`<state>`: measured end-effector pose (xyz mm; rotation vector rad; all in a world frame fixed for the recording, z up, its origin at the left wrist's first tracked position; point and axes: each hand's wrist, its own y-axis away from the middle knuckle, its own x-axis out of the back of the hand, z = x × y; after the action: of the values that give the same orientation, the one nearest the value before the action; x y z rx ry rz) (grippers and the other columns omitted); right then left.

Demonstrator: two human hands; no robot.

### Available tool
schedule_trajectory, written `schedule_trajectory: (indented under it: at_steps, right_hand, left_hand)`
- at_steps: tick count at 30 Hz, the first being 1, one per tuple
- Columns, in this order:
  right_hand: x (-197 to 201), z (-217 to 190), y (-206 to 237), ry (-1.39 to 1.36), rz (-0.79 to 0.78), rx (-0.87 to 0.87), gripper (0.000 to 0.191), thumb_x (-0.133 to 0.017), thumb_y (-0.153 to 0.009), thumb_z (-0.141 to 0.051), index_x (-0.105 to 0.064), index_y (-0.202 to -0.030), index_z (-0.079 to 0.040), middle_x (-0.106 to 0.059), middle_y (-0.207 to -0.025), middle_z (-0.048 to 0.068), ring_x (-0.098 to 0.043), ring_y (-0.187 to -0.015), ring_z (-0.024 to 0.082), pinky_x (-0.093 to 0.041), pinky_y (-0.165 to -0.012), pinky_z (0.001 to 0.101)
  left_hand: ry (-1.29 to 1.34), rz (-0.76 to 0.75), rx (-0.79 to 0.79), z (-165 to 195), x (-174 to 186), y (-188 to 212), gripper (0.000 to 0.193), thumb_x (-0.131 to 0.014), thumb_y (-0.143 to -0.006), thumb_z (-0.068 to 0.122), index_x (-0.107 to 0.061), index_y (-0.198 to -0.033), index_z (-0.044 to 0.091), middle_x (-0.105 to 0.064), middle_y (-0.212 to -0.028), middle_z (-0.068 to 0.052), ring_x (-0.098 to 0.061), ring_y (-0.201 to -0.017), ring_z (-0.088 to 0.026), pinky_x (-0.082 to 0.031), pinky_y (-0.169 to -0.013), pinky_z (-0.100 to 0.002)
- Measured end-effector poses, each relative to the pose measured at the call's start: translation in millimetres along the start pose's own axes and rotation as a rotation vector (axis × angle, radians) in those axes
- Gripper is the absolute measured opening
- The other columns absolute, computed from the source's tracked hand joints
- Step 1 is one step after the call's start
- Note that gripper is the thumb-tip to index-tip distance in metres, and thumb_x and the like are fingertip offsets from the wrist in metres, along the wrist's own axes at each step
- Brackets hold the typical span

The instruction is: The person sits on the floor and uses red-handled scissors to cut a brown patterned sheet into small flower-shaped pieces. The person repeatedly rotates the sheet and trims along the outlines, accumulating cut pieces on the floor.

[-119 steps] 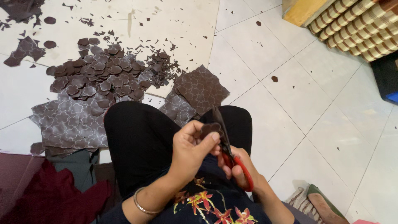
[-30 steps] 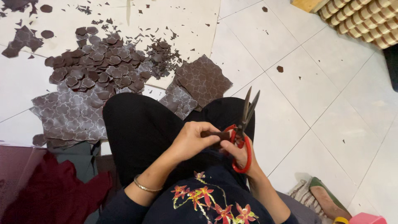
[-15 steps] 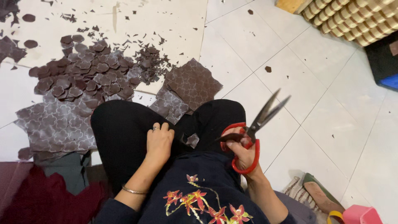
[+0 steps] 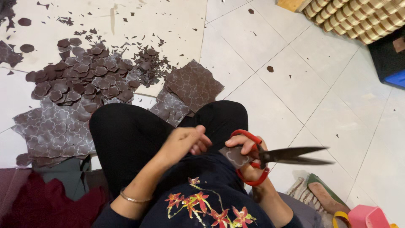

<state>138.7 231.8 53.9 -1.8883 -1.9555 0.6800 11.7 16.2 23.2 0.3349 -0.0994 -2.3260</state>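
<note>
head view:
right hand (image 4: pixel 249 158): fingers through the red handles of the scissors (image 4: pixel 291 156), closed on them; blades nearly shut, pointing right.
piece (image 4: pixel 234 157): small brown patterned cutout, pinned under the right thumb against the handles, over the lap.
left hand (image 4: pixel 182 143): loosely curled, holds nothing, just beside the piece.
tip: grip the piece with the left hand before cutting; short snips along the printed outline.
pile (image 4: pixel 80 82): cut shapes on the floor, front-left.

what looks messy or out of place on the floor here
Small dark offcuts lie scattered over the white floor beside the pile of cut flower shapes, and one stray scrap sits alone on a tile. Nothing looks damaged.
</note>
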Motion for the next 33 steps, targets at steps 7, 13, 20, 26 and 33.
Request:
schedule_trajectory:
  at_steps: [7, 13, 20, 26, 33]
  right_hand:
    - [-14.2, -8.4, -0.1, 0.192, 0.033, -0.135, 0.035, -0.070, -0.090, 0.002, -0.048, -0.115, -0.009, -0.060, -0.139, 0.026, -0.066, -0.120, 0.028, -0.055, -0.102, 0.0395]
    - [-18.8, -17.6, -9.6, -0.007, 0.107, -0.253, 0.035, -0.058, -0.092, 0.006, -0.046, -0.124, -0.004, -0.056, -0.141, 0.023, -0.059, -0.130, 0.028, -0.049, -0.112, 0.0417]
    - [-22.8, -16.3, -6.1, 0.055, 0.103, -0.376, 0.024, -0.062, -0.097, 0.005, -0.053, -0.118, -0.003, -0.067, -0.109, 0.015, -0.066, -0.097, 0.021, -0.054, -0.087, 0.0363]
    - [-19.2, -20.8, -10.4, 0.150, 0.046, -0.494, 0.049, -0.071, -0.092, -0.029, -0.053, -0.128, -0.001, -0.066, -0.111, 0.010, -0.062, -0.104, 0.017, -0.049, -0.094, 0.0345]
    - [-29.8, -17.4, -11.3, 0.286, -0.124, -0.575, 0.094, -0.058, -0.086, -0.080, -0.051, -0.135, 0.000, -0.061, -0.116, 0.007, -0.058, -0.105, 0.016, -0.048, -0.092, 0.0318]
  left_hand:
    - [0.287, -0.180, -0.046, 41.6, -39.7, 38.7, 0.019, -0.077, -0.092, 0.015, -0.070, -0.093, -0.002, -0.073, -0.081, -0.007, -0.065, -0.068, -0.008, -0.054, -0.062, -0.021]
    - [0.342, 0.069, -0.108, 44.5, -44.6, 41.6, 0.013, -0.076, -0.088, 0.009, -0.069, -0.094, 0.000, -0.075, -0.083, -0.004, -0.067, -0.067, -0.006, -0.056, -0.061, -0.020]
    - [0.252, 0.035, -0.193, 35.1, -52.9, 41.8, 0.017, -0.078, -0.089, 0.004, -0.069, -0.102, 0.000, -0.071, -0.084, -0.003, -0.063, -0.071, -0.005, -0.052, -0.062, -0.021]
    - [0.480, 0.126, -0.084, 40.6, -48.7, 39.9, 0.012, -0.069, -0.093, 0.007, -0.065, -0.101, -0.001, -0.074, -0.091, -0.008, -0.071, -0.075, -0.012, -0.061, -0.068, -0.027]
    - [0.590, 0.230, -0.180, 45.1, -47.9, 38.9, 0.010, -0.067, -0.094, 0.006, -0.058, -0.095, 0.003, -0.074, -0.092, -0.010, -0.073, -0.077, -0.015, -0.063, -0.068, -0.028]
